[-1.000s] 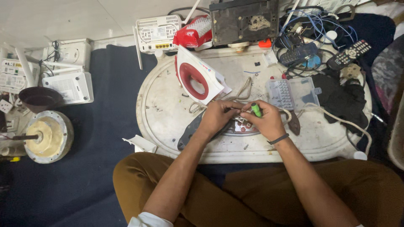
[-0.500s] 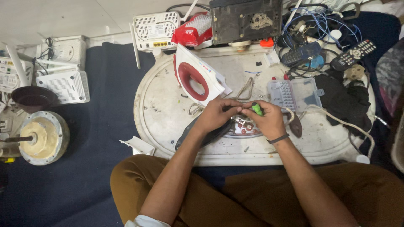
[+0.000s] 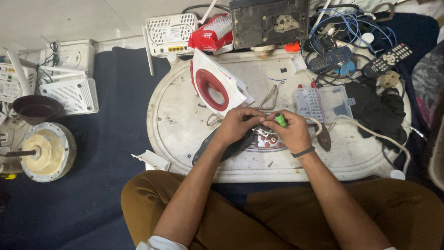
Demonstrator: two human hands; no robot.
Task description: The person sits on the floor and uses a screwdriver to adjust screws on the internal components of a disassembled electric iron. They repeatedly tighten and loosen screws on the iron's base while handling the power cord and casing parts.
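I sit cross-legged before a white oval tray [image 3: 175, 125] lying on the floor. An opened clothes iron base [image 3: 240, 146], dark with exposed wiring, rests at its near edge. My left hand [image 3: 238, 124] grips the top of that base and its wires. My right hand [image 3: 289, 132] holds a green-handled screwdriver [image 3: 280, 120] pointed down into the base. The iron's red and white plastic cover [image 3: 215, 88] stands tilted just behind my left hand. A woven power cord [image 3: 365, 127] trails off to the right.
A clear plastic parts box [image 3: 323, 103] sits right of my hands, with black cloth [image 3: 374, 113] and two remote controls [image 3: 386, 60] beyond. White routers [image 3: 171, 28] line the back and left. A round metal motor part [image 3: 46, 150] and a dark bowl [image 3: 36, 109] lie far left.
Both hands stay on the iron base with only small shifts; the screwdriver has turned slightly. The view has tilted a little.
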